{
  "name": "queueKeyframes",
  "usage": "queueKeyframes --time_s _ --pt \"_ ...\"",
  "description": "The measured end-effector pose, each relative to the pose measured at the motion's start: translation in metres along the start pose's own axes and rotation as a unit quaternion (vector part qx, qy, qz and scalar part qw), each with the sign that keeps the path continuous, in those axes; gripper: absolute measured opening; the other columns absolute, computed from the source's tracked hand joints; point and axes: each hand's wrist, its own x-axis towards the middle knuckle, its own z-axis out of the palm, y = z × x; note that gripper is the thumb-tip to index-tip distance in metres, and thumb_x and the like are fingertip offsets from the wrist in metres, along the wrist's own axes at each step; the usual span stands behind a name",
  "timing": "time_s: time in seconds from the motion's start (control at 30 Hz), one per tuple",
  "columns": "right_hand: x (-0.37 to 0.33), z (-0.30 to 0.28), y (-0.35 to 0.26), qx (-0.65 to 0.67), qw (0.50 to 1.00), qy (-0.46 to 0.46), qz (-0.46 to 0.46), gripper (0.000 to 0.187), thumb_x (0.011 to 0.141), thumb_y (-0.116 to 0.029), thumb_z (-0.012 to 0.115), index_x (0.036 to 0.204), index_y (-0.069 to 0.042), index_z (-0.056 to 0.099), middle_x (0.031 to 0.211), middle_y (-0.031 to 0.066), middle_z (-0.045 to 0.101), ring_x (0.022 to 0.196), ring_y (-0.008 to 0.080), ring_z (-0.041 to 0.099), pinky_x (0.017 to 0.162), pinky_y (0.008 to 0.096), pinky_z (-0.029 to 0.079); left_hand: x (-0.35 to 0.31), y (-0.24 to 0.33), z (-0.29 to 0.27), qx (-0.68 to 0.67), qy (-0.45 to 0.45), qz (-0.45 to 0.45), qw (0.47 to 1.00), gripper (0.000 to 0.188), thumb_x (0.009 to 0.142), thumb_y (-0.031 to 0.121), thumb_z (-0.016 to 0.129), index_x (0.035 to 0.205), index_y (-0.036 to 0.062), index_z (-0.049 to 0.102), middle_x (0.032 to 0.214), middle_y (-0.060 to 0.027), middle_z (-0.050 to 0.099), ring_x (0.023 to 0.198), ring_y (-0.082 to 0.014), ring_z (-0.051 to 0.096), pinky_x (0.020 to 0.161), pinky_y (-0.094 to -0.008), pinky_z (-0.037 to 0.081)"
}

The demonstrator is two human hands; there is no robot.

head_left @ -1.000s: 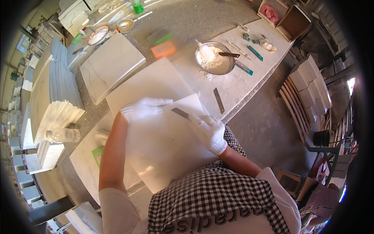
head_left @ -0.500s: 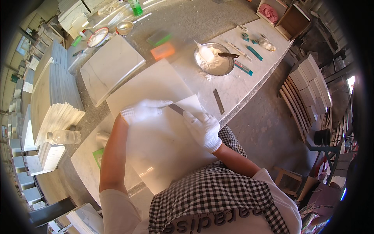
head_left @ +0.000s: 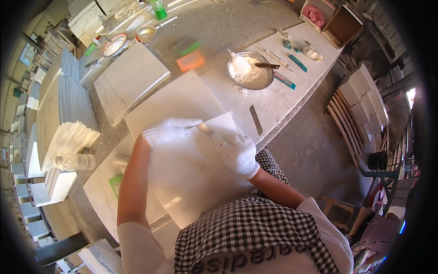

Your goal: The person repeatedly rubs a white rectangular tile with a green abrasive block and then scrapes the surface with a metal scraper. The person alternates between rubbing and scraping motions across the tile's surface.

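Observation:
White knitted gloves cover both hands. My left hand (head_left: 171, 129) is stretched out over a pale, polished stone slab (head_left: 182, 171) in front of me, its fingers pointing right. My right hand (head_left: 238, 153) grips a flat metal scraper blade (head_left: 205, 129) above the same slab. The blade's free end points up and left, close to my left fingertips; whether they touch it I cannot tell. Another pale slab (head_left: 191, 89) lies partly beneath, farther away. A second flat metal strip (head_left: 256, 119) lies on the table to the right of my right hand.
A bowl of white paste (head_left: 262, 78) with a dark-handled tool and white scoop stands ahead. Teal cutters (head_left: 297, 62) lie beyond it. An orange block (head_left: 190, 60) and veined slab (head_left: 132, 80) are ahead left. A plastic bottle (head_left: 75, 160) and stacked slabs stand left.
The blade in my right hand has turned and now catches the light. My right hand has tilted slightly, while my left hand stays in nearly the same place.

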Motion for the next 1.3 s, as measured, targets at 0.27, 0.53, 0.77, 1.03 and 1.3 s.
queueKeyframes --time_s 0.27,0.53,0.77,1.03,1.3 --pt "0.001 -0.005 -0.003 -0.087 0.995 -0.049 -0.026 0.036 0.082 -0.013 0.068 0.117 -0.014 0.071 0.095 0.003 0.066 0.069 0.0243 0.062 0.057 0.0383 0.05 -0.001 0.005 0.001 0.018 0.006 -0.016 1.0 0.047 0.099 0.001 0.06 0.146 0.0007 0.057 0.148 -0.0066 0.06 0.136 -0.0159 0.054 0.114 -0.0301 0.041" --pt "0.002 -0.01 -0.008 -0.105 0.989 -0.108 0.002 0.039 0.083 -0.016 0.067 0.122 -0.014 0.07 0.096 0.0025 0.067 0.07 0.0238 0.062 0.057 0.0387 0.048 0.001 0.004 0.001 0.014 -0.005 0.002 1.0 0.047 0.1 0.005 0.059 0.148 0.0013 0.055 0.151 -0.0085 0.058 0.138 -0.0187 0.052 0.115 -0.0322 0.04" --pt "-0.001 -0.008 -0.004 -0.025 1.0 -0.014 -0.009 0.036 0.083 -0.014 0.069 0.119 -0.013 0.073 0.103 0.0053 0.07 0.075 0.0249 0.067 0.06 0.0367 0.053 0.0 0.001 0.0 -0.003 -0.007 -0.014 1.0 0.048 0.101 0.004 0.059 0.148 0.0008 0.054 0.151 -0.0083 0.057 0.137 -0.0184 0.052 0.114 -0.0323 0.041" --pt "-0.01 -0.006 0.0 0.013 0.997 0.045 0.055 0.03 0.089 -0.008 0.071 0.119 -0.012 0.074 0.095 0.0081 0.072 0.071 0.0294 0.07 0.057 0.0392 0.054 0.001 0.0 -0.004 0.039 -0.003 -0.05 0.998 0.047 0.1 0.002 0.059 0.147 -0.0006 0.055 0.152 -0.0081 0.056 0.133 -0.0169 0.054 0.112 -0.0314 0.043" --pt "-0.03 -0.03 0.013 -0.028 0.999 -0.026 -0.018 0.033 0.087 -0.008 0.074 0.119 -0.013 0.074 0.09 0.0076 0.071 0.067 0.0251 0.067 0.056 0.0368 0.052 0.001 -0.006 0.002 -0.032 0.0 -0.002 0.999 0.047 0.099 0.001 0.061 0.146 -0.0015 0.056 0.146 -0.0098 0.061 0.131 -0.0194 0.057 0.11 -0.0325 0.045"
